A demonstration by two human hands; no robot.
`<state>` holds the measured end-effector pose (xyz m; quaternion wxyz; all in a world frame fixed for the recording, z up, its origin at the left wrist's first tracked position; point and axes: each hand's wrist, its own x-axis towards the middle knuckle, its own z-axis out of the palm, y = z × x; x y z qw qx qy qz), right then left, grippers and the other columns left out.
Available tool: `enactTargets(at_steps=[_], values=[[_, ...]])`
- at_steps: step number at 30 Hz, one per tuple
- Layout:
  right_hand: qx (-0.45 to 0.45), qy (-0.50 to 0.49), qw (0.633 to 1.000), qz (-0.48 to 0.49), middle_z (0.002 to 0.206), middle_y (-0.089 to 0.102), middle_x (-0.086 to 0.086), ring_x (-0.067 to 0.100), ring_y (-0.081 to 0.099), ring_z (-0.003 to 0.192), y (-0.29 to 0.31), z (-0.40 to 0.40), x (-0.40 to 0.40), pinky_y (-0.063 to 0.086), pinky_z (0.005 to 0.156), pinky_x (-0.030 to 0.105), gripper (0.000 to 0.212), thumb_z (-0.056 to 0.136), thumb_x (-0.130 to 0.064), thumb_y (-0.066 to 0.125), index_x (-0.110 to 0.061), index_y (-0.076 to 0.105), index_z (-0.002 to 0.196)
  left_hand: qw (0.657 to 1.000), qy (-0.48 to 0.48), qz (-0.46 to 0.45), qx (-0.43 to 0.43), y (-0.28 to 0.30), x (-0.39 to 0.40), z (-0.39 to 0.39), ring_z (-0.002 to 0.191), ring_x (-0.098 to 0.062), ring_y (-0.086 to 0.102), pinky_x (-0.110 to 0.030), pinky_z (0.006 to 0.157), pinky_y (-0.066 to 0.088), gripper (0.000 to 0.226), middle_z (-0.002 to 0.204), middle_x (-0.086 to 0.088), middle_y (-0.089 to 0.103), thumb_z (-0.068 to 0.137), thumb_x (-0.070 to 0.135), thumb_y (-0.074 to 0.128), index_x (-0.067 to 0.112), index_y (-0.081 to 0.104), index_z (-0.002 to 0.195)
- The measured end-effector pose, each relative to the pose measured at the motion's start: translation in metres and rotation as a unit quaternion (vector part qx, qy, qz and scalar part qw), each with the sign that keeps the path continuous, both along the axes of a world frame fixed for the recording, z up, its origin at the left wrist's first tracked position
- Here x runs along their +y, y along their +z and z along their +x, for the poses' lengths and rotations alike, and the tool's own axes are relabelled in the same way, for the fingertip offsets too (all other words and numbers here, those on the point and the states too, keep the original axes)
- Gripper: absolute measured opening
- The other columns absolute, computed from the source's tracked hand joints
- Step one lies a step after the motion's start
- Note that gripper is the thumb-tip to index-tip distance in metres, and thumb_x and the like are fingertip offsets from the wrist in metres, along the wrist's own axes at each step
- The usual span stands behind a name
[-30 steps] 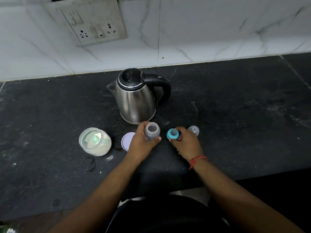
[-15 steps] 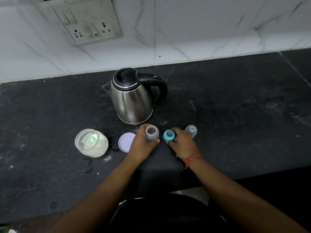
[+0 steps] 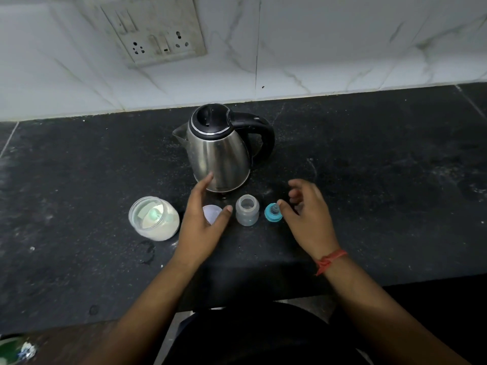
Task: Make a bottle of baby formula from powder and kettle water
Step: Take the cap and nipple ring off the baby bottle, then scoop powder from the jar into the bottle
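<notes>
Left hand (image 3: pixel 204 222) spread wide, holding nothing, bottle (image 3: pixel 247 213) just right of its thumb, right hand (image 3: pixel 308 217) loosely curled, empty, teat (image 3: pixel 273 212) at its thumb tip, kettle (image 3: pixel 220 151) beyond both

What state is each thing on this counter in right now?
Steel electric kettle: upright, lid closed.
Small clear baby bottle: upright, uncapped.
Teal bottle teat ring: off, beside bottle.
Glass powder jar: open.
Pale round lid: off.
Left hand: open.
Right hand: open.
</notes>
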<state>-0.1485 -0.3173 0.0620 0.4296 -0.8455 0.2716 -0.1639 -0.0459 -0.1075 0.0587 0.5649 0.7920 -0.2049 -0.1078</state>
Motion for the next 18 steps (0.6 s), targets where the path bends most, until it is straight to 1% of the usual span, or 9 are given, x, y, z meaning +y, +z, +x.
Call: enactTargets(at_steps=[2,5,8,10,12,13,15,17,18], values=[[-0.038,0.020,0.999,-0.005,0.116,0.053,-0.007,0.007,0.056,0.108,0.013,0.012,0.010,0.050,0.095,0.027,0.044,0.090,-0.021,0.073,-0.020,0.057,0.131,0.999,0.013,-0.006,-0.030,0.010,0.009,0.004,0.147,-0.004,0.037,-0.024,0.121,0.030,0.069,0.157,0.009,0.044,0.093,0.014,0.071,0.019,0.038,0.153],[-0.075,0.075,0.994,-0.019,0.127,0.053,-0.004,0.011,0.053,0.122,0.026,0.034,0.032,0.044,0.104,0.026,0.046,0.091,-0.020,0.072,-0.017,0.055,0.134,0.997,0.035,0.000,-0.073,0.018,0.026,0.015,0.147,-0.005,0.038,-0.024,0.121,0.030,0.069,0.157,0.006,0.044,0.091,0.017,0.068,0.013,0.039,0.153],[-0.082,0.133,0.987,-0.023,0.136,0.052,0.000,0.012,0.051,0.127,0.030,0.054,0.058,0.041,0.107,0.025,0.052,0.090,-0.016,0.071,-0.015,0.053,0.138,0.993,0.054,0.016,-0.105,0.021,0.048,0.025,0.148,-0.004,0.037,-0.022,0.120,0.029,0.068,0.159,0.003,0.041,0.091,0.018,0.067,0.008,0.039,0.152],[-0.075,0.172,0.982,-0.024,0.139,0.052,-0.001,0.013,0.051,0.127,0.029,0.067,0.077,0.041,0.108,0.026,0.053,0.090,-0.014,0.070,-0.015,0.052,0.140,0.989,0.070,0.027,-0.129,0.021,0.067,0.030,0.148,-0.004,0.036,-0.020,0.119,0.029,0.063,0.161,0.002,0.039,0.090,0.018,0.067,0.013,0.042,0.148],[-0.042,0.224,0.974,-0.020,0.141,0.052,-0.001,0.013,0.051,0.128,0.025,0.076,0.094,0.041,0.109,0.028,0.052,0.092,-0.012,0.066,-0.016,0.050,0.141,0.987,0.082,0.037,-0.134,0.017,0.088,0.035,0.149,-0.006,0.035,-0.019,0.118,0.029,0.063,0.162,0.003,0.038,0.091,0.024,0.067,0.022,0.041,0.148],[-0.009,0.257,0.966,-0.011,0.142,0.051,-0.001,0.012,0.052,0.127,0.023,0.082,0.103,0.041,0.109,0.029,0.052,0.093,-0.011,0.064,-0.017,0.049,0.142,0.987,0.088,0.042,-0.127,0.014,0.099,0.037,0.149,-0.006,0.035,-0.019,0.118,0.029,0.064,0.162,0.004,0.037,0.091,0.030,0.066,0.024,0.039,0.149],[0.059,0.315,0.947,0.006,0.144,0.050,0.000,0.012,0.053,0.125,0.016,0.093,0.117,0.041,0.107,0.028,0.052,0.094,-0.009,0.059,-0.019,0.047,0.143,0.988,0.098,0.057,-0.109,0.007,0.123,0.042,0.150,-0.004,0.033,-0.018,0.119,0.028,0.070,0.163,0.008,0.036,0.089,0.039,0.066,0.023,0.039,0.150],[0.096,0.341,0.935,0.002,0.145,0.049,0.000,0.012,0.051,0.128,0.009,0.105,0.128,0.040,0.108,0.026,0.051,0.095,-0.006,0.057,-0.018,0.047,0.143,0.987,0.103,0.081,-0.088,-0.001,0.141,0.045,0.150,-0.001,0.030,-0.015,0.119,0.025,0.076,0.164,0.012,0.034,0.087,0.043,0.068,0.022,0.037,0.153],[0.109,0.344,0.933,0.001,0.146,0.049,0.000,0.010,0.051,0.127,0.006,0.111,0.133,0.041,0.109,0.027,0.050,0.095,-0.005,0.056,-0.018,0.048,0.143,0.988,0.102,0.091,-0.075,-0.004,0.148,0.047,0.150,0.001,0.029,-0.013,0.118,0.024,0.079,0.164,0.015,0.032,0.087,0.043,0.070,0.023,0.036,0.154]])
